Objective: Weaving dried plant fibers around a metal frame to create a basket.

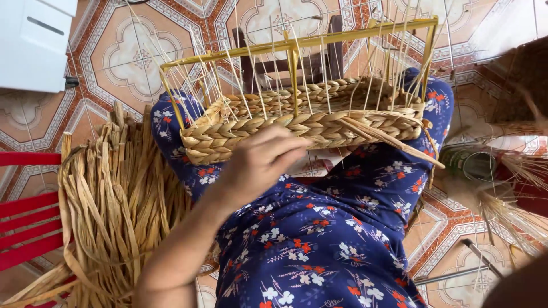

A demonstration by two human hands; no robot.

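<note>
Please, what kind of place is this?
Probably a home used for basket weaving: a patterned tiled floor, a pile of dried straw strands, and a half-woven straw basket on a yellow wire frame on the person's lap.

The floor is laid with patterned tiles in cream, orange and grey. A white cabinet stands far up and left of the hand. A red slatted chair is at the left, and a dark wooden stool above it. Daylight is soft.

left hand | fingers curled, palm down | forearm bare, extended forward
</note>
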